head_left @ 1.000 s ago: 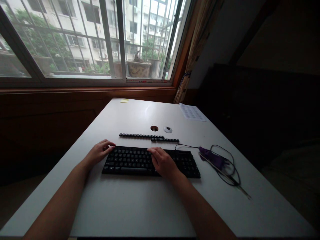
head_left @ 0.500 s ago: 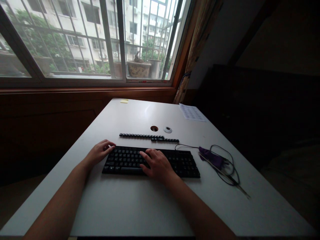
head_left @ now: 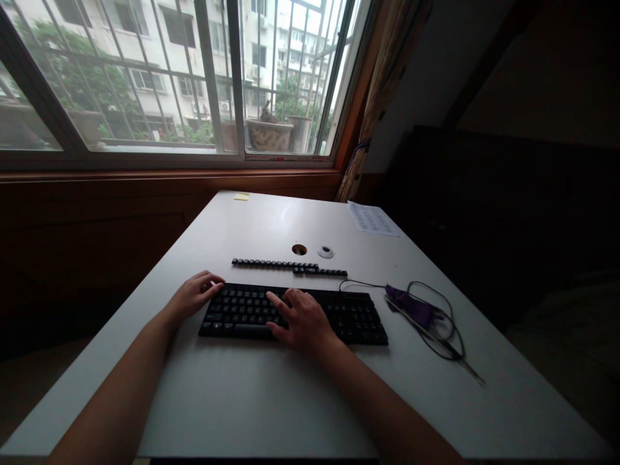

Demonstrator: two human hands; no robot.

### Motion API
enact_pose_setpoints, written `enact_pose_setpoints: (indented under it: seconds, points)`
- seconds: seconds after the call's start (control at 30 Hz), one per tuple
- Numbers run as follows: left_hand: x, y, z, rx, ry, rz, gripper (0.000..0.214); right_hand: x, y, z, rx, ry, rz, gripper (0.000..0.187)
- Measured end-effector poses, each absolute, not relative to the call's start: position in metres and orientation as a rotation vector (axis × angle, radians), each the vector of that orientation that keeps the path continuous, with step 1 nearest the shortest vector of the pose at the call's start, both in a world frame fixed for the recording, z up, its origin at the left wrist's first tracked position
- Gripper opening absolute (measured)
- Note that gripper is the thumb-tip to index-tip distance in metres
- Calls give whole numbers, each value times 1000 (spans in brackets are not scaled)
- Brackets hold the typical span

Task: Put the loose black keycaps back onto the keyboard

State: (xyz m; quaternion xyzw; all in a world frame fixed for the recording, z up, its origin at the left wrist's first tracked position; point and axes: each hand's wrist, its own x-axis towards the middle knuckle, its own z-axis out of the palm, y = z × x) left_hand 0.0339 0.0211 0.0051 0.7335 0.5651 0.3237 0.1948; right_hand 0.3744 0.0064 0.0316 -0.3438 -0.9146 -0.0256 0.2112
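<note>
1. My right hand lies flat and loose on the middle keys of the black plastic keyboard, gripping nothing.
2. My left hand rests uncurled, fingertips touching its far-left corner.
3. The keyboard lies on the smooth white table.
4. Just behind it is a thin row of loose black keys; to the right, a looped dark cable.

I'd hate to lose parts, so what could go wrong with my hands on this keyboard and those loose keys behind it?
The row of keys lies just behind the keyboard, with an open hole close beyond. A nudge from the right hand might scatter them, perhaps into it. The cable loops by the purple tool and could snag.
</note>
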Motion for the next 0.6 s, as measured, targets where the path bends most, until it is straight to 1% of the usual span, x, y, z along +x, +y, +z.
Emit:
enact_pose_setpoints:
  seconds: [0.1,0.6]
  points:
    - [33,22,4,2058,1586,906,33,375,4,29,-959,-2546,-89,65]
    - [34,21,5,2053,1580,907,33,380,2,20,-942,-2463,-18,59]
